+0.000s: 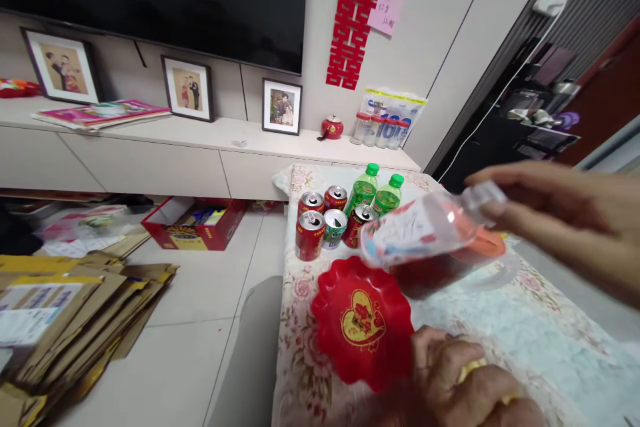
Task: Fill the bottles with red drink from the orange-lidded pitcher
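A bottle (415,230) is held over the table (297,347) by its neck, near level, pinched between the right hand's (560,220) thumb and fingers, apparently so that its body is left uncovered; it is clear, with a blurred white label marked in red. The left hand (465,377) is curled at the red plate's (333,340) edge around something yellowish, mostly hidden, while cans (309,240) are clustered upright, seemingly to save room.

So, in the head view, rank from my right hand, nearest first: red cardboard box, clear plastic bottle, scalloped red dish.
1. Clear bottle: in your right hand.
2. Red dish: to its left.
3. Red box: farther left, on the floor.
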Demonstrator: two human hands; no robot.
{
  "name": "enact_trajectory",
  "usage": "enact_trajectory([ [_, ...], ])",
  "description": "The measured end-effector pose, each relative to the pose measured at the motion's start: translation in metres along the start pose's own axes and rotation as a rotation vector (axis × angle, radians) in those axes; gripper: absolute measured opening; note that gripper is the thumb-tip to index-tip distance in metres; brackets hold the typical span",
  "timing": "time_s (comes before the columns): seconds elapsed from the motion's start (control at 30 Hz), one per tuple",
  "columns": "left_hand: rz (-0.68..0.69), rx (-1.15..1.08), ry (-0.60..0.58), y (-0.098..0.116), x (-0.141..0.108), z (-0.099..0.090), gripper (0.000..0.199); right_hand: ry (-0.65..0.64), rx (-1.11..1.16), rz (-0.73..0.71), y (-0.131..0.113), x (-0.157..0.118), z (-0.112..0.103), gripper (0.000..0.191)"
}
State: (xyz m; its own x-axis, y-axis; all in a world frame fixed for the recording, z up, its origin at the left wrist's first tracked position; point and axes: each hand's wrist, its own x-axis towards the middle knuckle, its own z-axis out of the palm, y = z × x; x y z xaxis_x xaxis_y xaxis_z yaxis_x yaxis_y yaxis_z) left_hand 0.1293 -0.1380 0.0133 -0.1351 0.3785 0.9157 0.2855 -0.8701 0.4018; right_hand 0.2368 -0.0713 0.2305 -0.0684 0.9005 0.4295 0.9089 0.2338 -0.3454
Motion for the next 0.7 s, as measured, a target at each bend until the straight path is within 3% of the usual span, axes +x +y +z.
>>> enact_trajectory([
  [0.07, 0.034, -0.022, 0.041, 0.005, 0.015, -0.011, 0.016, -0.074, -0.065, -0.101, -0.012, -0.017, 0.024, 0.033],
  [0.17, -0.060, 0.007, 0.077, 0.008, 0.034, -0.030, 0.008, -0.195, -0.060, -0.092, -0.015, -0.031, 0.052, 0.026],
  [0.27, -0.108, 0.144, 0.071, -0.006, 0.037, -0.041, 0.018, -0.289, -0.053, -0.090, -0.009, -0.035, 0.069, 0.024],
  [0.43, -0.223, 0.348, -0.011, -0.047, 0.021, -0.029, 0.079, -0.352, -0.087, -0.080, -0.007, -0.033, 0.086, 0.028],
  [0.57, -0.473, 0.455, -0.169, -0.070, 0.015, -0.021, 0.090, -0.374, -0.106, -0.075, -0.015, -0.027, 0.096, 0.024],
  [0.7, -0.594, 0.403, -0.261, -0.083, 0.017, -0.023, 0.084, -0.396, -0.109, -0.140, -0.015, -0.021, 0.105, 0.024],
])
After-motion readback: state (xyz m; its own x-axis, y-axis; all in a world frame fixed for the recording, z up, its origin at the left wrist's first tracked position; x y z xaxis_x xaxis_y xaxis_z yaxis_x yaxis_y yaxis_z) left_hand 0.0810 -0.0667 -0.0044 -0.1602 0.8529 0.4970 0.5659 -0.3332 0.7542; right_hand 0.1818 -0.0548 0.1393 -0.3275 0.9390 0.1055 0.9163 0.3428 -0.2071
